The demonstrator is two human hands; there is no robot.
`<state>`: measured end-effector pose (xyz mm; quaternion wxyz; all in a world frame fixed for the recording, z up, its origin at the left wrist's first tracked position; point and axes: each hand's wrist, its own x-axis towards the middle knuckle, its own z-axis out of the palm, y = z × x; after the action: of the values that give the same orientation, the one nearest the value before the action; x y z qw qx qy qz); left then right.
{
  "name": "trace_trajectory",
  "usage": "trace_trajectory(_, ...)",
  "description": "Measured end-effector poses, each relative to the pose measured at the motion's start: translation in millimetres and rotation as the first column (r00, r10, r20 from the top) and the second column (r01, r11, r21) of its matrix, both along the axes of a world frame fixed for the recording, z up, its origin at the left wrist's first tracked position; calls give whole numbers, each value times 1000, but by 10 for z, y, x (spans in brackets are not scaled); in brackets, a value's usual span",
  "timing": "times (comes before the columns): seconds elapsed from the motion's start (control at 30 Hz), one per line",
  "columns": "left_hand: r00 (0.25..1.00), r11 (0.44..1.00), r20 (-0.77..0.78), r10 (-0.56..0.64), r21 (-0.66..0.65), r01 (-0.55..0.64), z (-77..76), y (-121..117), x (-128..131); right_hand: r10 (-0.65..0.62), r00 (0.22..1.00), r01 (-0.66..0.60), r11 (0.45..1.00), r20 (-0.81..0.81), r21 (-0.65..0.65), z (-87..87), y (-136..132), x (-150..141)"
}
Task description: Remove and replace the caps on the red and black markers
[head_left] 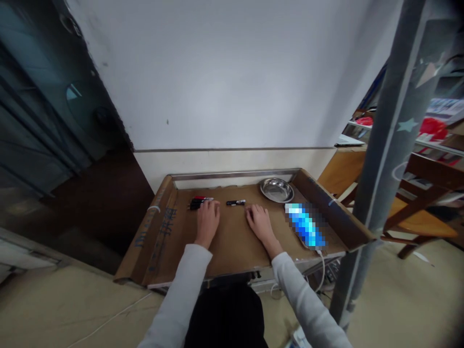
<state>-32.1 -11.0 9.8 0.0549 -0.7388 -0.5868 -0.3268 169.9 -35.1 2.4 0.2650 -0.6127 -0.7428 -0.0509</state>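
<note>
Cluttered shelves (440, 146) and a cardboard-lined table (232, 244) suggest a workroom (perhaps a storeroom).

head-worn view, looking forward and down

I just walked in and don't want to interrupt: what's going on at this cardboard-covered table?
Someone has both hands over the cardboard. The left hand is at a bunch of dark and red pens; whether it grips any isn't clear. The right hand looks empty, just right of a small black pen-like item. A metal bowl sits at the back right.
</note>
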Motion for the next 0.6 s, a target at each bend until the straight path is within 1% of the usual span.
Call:
trace_trajectory(0.07,992,993,-24,120,15,-120,-30,-87,-203,41,999,-41,999,-20,-11,3,-157,44)
trace_trajectory(0.1,988,989,-37,149,20,-149,-51,-123,-300,50,998,-50,999,-30,-12,6,-221,60)
trace_trajectory(0.13,986,988,-52,156,26,-154,-73,-158,-386,57,998,-57,998,-40,-14,11,-271,70)
trace_trajectory(0.2,987,992,-103,125,6,-125,-105,-233,-512,62,995,-63,998,-73,-15,23,-327,71)
trace_trajectory(0.3,978,988,-156,141,-43,-149,-106,-377,-579,91,983,-96,995,-160,-22,44,-338,17)
trace_trajectory(0.4,977,980,-155,147,-111,-165,-82,-522,-535,155,935,-173,984,-319,-28,73,-331,-120)
trace_trajectory(0.43,982,980,-141,127,-137,-147,-76,-561,-501,178,906,-202,979,-385,-23,85,-330,-185)
trace_trajectory(0.5,995,981,-88,47,-183,-63,-63,-621,-407,196,866,-231,973,-461,-21,112,-323,-331)
trace_trajectory(0.57,997,976,13,-70,-206,71,-31,-654,-281,205,812,-264,964,-547,-30,136,-294,-476)
trace_trajectory(0.6,988,968,85,-129,-205,144,-1,-659,-208,211,761,-290,956,-613,-31,145,-267,-538)
